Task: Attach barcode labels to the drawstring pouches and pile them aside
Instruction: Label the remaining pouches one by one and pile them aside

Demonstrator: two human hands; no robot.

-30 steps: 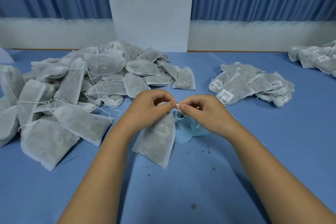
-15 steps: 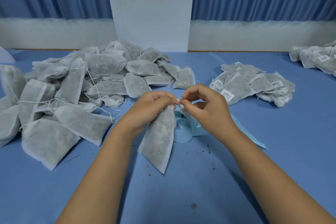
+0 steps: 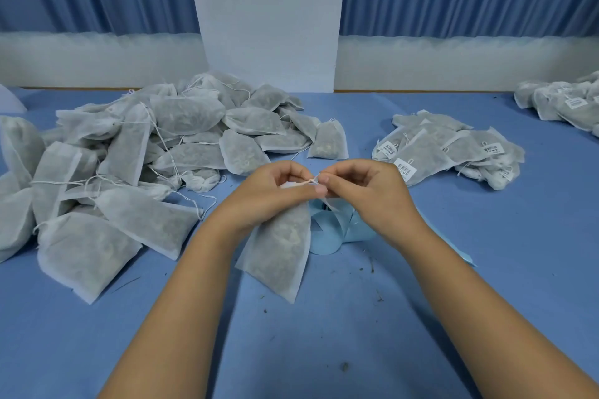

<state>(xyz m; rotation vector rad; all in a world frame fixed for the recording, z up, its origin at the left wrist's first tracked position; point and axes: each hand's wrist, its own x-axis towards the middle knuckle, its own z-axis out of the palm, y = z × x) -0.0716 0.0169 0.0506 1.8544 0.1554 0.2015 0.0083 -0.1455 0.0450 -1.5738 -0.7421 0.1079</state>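
Left hand (image 3: 275, 194) and right hand (image 3: 366, 194) meet mid-counter, fingertips touching. Both grips pinch the thin white drawstring (image 3: 312, 181) at the neck of one drawstring pouch (image 3: 282, 253). The pouch hangs from the left grip, its bottom corner at or just above the blue counter (image 3: 324, 343). Can't tell if a label is already on the string.

Handling, judged: pouch is light, soft and floppy, of thin non-woven fabric. It sags under its fill, so take it at the gathered neck, not the body. The string is fine and slippery and needs a fingertip pinch.

Contents: loose dried greenish-grey bits, herb-like, seen through the sheer fabric. A few crumbs lie on the counter.

Big unlabelled pouch heap (image 3: 146, 155) sits left. The labelled pile (image 3: 447, 152) sits right, with a barcode label (image 3: 405, 169) showing. A further labelled pile (image 3: 564, 104) is at the far right edge. A curled light-blue backing strip (image 3: 334, 230) lies just beside the held pouch, under the right hand.
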